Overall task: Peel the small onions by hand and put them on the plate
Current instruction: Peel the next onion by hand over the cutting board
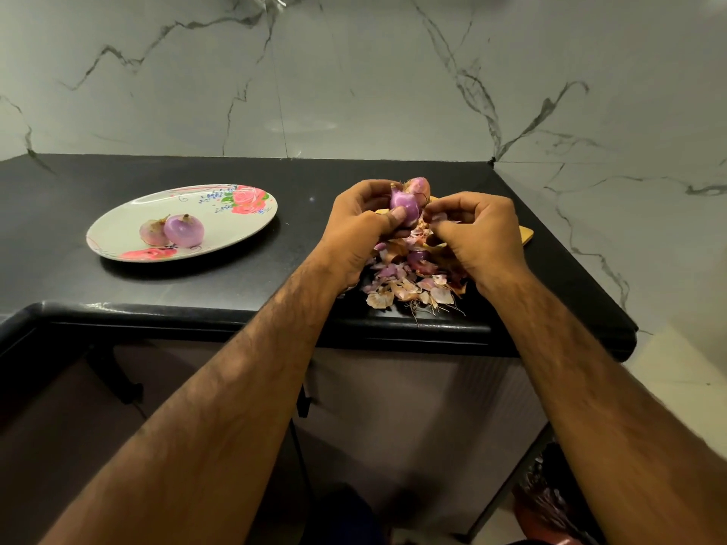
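Head view: a big grey marble wall stands behind a black counter. A flowered plate sits on the left side of the counter, well apart from the hands. Two peeled onions lie on it, touching each other.

The left hand and right hand are up above the right side of the counter. They block most of a yellow board, so only its edge shows. A pile of peels lies under the hands, near the front edge of the counter.

The onion is between the two hands, above the pile. The left thumb and fingers are curled round it. The right fingers are bent in tight and pinch at its right side.
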